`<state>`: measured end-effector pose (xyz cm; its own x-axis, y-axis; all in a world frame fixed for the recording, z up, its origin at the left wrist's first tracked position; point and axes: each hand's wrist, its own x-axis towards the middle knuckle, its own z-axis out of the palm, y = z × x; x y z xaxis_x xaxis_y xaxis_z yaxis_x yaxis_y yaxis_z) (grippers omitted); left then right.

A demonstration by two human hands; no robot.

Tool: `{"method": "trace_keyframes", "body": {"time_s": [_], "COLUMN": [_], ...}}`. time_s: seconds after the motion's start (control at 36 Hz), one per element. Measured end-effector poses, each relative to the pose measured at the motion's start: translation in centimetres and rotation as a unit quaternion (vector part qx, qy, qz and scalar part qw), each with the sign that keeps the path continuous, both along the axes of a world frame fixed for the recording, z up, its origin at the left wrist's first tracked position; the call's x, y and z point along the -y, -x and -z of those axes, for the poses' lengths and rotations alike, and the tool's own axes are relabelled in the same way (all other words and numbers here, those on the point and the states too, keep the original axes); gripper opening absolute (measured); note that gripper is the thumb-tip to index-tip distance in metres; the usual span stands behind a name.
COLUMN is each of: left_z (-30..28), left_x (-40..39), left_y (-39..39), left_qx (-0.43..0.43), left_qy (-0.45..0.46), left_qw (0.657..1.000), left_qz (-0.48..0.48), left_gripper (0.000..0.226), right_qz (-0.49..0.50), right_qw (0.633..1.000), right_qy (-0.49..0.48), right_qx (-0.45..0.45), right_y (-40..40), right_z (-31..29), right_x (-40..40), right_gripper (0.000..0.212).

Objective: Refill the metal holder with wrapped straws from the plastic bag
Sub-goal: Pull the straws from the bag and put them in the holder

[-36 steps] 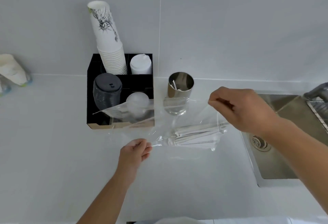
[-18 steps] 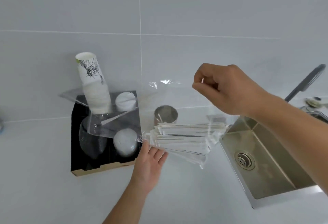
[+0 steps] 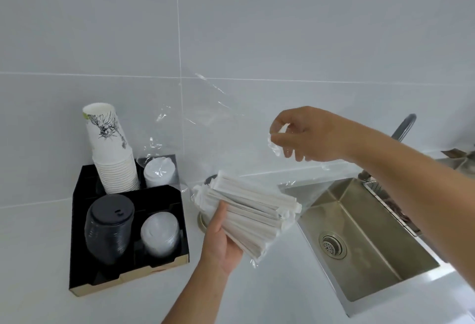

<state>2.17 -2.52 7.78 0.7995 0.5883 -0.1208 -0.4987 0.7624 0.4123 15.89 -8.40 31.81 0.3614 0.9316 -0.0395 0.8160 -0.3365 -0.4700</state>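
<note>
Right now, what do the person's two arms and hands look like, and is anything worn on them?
The left hand and right hand are bare: no gloves, rings, watch or bracelet visible. Both forearms show uncovered to the frame edge, with no sleeve in view.

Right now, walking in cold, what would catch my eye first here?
Probably the bundle of wrapped straws in the middle, inside a clear plastic bag that the right hand pinches by one edge while the left hand holds it from below. Next, the black organizer at left with its tall stack of paper cups, and the steel sink at right.
</note>
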Motion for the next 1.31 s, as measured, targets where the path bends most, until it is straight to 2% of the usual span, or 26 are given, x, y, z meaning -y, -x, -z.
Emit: {"method": "trace_keyframes", "body": {"time_s": [0.08,0.14,0.22,0.31,0.42,0.5,0.56,0.58,0.67,0.86,0.94,1.06,1.17,1.31], "left_z": [0.0,-0.1,-0.2,-0.6,-0.4,-0.3,-0.5,-0.4,-0.2,-0.9,-1.6,-2.0,-2.2,-2.3], "left_x": [-0.2,-0.1,0.1,0.5,0.8,0.9,1.0,1.0,1.0,1.0,1.1,0.9,0.2,-0.2], "left_y": [0.1,0.1,-0.3,-0.8,-1.4,-1.7,-2.0,-2.1,-2.6,-4.1,-4.9,-5.6,-6.1,-6.9], "left_qx": [0.012,0.022,0.044,0.036,0.036,0.029,0.034,0.042,0.046,0.093,0.076,0.059,0.051,0.021], "left_qy": [-0.009,-0.004,0.001,0.003,0.005,0.005,0.003,0.003,0.011,0.002,-0.011,-0.013,-0.017,0.008], "left_qw": [1.0,1.0,0.999,0.999,0.999,1.0,0.999,0.999,0.999,0.995,0.997,0.998,0.998,1.0], "left_qz": [-0.004,-0.002,0.003,0.004,-0.002,-0.007,-0.005,-0.003,0.009,0.028,0.023,0.016,0.013,-0.008], "left_gripper": [0.089,0.086,0.066,0.054,0.048,0.059,0.082,0.084,0.086,0.072,0.069,0.066,0.065,0.071], "right_qz": [0.021,0.017,-0.015,-0.033,-0.03,-0.016,-0.005,-0.007,-0.019,-0.018,-0.006,0.025,0.049,0.08], "right_qw": [0.999,0.995,0.986,0.989,0.993,0.988,0.985,0.986,0.983,0.981,0.981,0.984,0.962,0.906], "right_qy": [-0.02,-0.066,-0.123,-0.096,-0.096,-0.149,-0.156,-0.14,-0.125,-0.136,-0.149,-0.168,-0.245,-0.312], "right_qx": [0.015,0.07,0.11,0.111,0.06,0.039,0.068,0.091,0.13,0.138,0.126,0.054,-0.11,-0.275], "right_y": [0.0,0.3,1.1,1.6,1.5,1.5,1.4,1.3,1.0,0.0,-0.5,-1.5,-3.1,-3.9], "right_z": [0.2,0.0,-0.7,-1.4,-1.7,-1.9,-1.9,-1.8,-1.8,-1.8,-1.3,-1.6,-1.4,2.9], "right_x": [0.2,0.3,0.7,0.7,1.0,1.2,1.2,1.2,1.3,2.1,2.3,3.2,5.4,7.8], "right_gripper": [0.023,0.029,0.032,0.031,0.033,0.033,0.033,0.033,0.033,0.029,0.028,0.018,0.006,0.031]}}
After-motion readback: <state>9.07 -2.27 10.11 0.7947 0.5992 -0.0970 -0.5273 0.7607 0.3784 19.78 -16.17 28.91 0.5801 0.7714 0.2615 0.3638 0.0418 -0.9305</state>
